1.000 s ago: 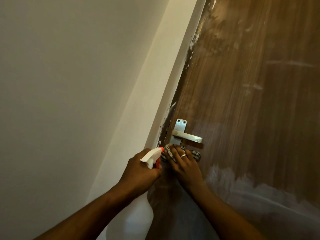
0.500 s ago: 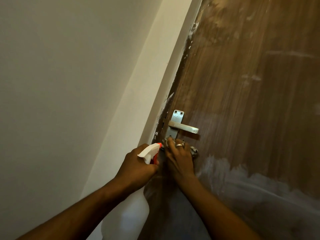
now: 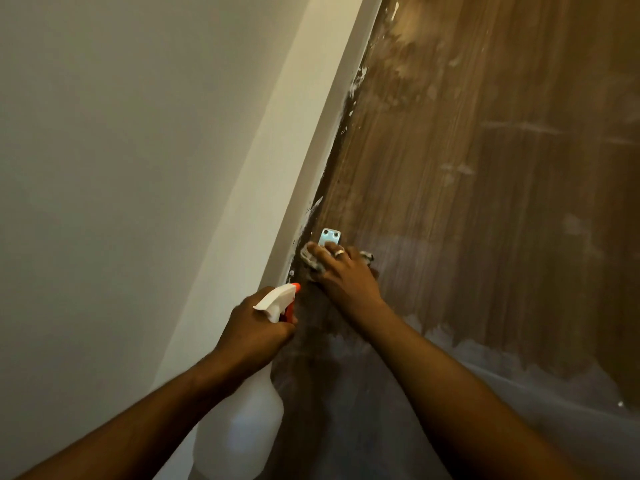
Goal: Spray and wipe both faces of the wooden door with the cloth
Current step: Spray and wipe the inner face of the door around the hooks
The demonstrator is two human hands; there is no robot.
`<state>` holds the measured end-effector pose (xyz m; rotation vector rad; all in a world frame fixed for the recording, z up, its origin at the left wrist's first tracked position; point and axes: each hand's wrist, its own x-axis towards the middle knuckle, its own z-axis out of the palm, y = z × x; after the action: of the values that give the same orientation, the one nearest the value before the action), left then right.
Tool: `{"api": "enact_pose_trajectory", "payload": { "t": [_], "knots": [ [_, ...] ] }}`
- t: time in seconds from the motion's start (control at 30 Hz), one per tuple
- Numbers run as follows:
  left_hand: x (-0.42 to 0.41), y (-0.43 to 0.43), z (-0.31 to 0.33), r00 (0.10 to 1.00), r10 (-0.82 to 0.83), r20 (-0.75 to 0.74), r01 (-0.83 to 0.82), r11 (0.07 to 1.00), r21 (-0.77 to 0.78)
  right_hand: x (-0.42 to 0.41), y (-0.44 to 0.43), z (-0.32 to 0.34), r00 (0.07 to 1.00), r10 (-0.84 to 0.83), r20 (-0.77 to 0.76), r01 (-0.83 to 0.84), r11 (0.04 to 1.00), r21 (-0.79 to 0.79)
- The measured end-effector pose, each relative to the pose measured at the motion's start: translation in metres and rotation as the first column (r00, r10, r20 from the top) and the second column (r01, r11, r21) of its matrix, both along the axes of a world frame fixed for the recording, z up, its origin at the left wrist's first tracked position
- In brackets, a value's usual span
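With fingers (image 3: 316, 250) of the right hand (image 3: 346, 277) lying nearly straight, pressing the cloth (image 3: 309, 260) onto the wooden door (image 3: 485, 202) just under the handle plate (image 3: 330, 236) — gripping the spray bottle (image 3: 239, 427) in the curled left hand (image 3: 252, 327). Likely risking snagging the cloth on that plate.

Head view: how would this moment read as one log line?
right hand presses cloth below handle plate | left hand grips spray bottle | wooden door streaked
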<state>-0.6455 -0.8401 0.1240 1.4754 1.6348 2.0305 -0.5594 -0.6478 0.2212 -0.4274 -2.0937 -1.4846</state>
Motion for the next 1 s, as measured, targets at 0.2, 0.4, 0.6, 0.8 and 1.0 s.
{"api": "enact_pose_trajectory", "payload": {
  "t": [0.2,0.4,0.6,0.8,1.0],
  "knots": [
    [0.002,0.000,0.006,0.999,-0.037,0.013,0.037,0.999,0.013,0.069,0.012,0.001,0.991,0.120,-0.051,-0.118,0.992,0.038],
    [-0.008,-0.001,0.006,1.000,-0.018,-0.016,0.018,1.000,0.023,-0.026,-0.005,0.009,0.993,0.090,-0.071,-0.096,0.991,-0.090],
    [-0.010,-0.007,0.002,0.999,-0.031,-0.011,0.031,0.999,0.021,-0.028,-0.009,0.040,0.909,0.163,-0.384,-0.380,0.702,-0.602],
    [-0.015,-0.006,0.002,0.997,-0.071,-0.005,0.071,0.997,0.038,0.033,-0.032,0.075,0.960,-0.119,-0.253,-0.155,0.526,-0.836],
    [-0.025,0.016,0.037,0.999,-0.006,-0.038,0.008,0.998,0.064,-0.036,-0.021,0.052,0.980,0.129,-0.150,-0.194,0.775,-0.601]
  ]
}}
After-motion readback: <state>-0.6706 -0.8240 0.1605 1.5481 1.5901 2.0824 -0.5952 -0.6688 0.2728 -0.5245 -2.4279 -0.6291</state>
